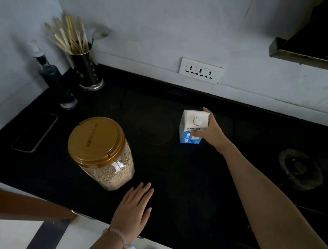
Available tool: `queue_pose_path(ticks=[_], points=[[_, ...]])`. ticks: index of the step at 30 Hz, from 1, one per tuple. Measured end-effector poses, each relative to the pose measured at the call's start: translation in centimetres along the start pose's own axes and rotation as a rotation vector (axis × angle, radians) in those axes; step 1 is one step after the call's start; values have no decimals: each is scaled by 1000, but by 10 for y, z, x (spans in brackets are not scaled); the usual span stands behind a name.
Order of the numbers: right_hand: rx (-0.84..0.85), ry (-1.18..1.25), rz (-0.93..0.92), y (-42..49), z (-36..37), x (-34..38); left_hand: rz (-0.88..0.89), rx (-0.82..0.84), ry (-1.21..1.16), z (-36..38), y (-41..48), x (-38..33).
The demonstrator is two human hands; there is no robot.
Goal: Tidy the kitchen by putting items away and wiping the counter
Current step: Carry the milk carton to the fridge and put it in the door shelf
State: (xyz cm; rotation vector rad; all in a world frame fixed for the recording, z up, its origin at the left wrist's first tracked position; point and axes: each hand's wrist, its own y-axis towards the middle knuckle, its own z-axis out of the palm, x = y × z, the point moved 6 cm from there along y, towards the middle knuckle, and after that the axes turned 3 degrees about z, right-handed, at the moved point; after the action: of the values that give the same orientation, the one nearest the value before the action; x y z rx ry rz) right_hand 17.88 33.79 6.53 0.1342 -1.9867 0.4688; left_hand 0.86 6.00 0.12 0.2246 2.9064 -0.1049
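Observation:
A white and blue milk carton (191, 126) with a round white cap stands upright on the black counter (175, 174), right of centre. My right hand (212, 131) wraps around its right side, thumb on the front and fingers behind. A clear plastic jar (103, 153) filled with grain, topped by a gold lid, stands at the left near the front edge. My left hand (135, 206) rests flat on the counter just right of the jar, fingers spread, holding nothing.
A metal holder full of chopsticks (84, 59) and a dark bottle (55, 78) stand in the back left corner. A phone (35, 132) lies flat at the left. A gas burner (301, 169) sits at the right, under a range hood (314, 45). A wall socket (200, 70) is behind the carton.

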Motion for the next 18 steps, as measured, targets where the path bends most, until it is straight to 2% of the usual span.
queue_pose_path(ticks=[4,8,18], points=[[-64,-6,-2,-7,-2,6,-4,57,4,1,0,1],[-222,-38,-21,-37,-9,12,14,65,21,0,-1,3],[-401,107,48,-180,4,6,81,73,-25,-12,-1,1]])
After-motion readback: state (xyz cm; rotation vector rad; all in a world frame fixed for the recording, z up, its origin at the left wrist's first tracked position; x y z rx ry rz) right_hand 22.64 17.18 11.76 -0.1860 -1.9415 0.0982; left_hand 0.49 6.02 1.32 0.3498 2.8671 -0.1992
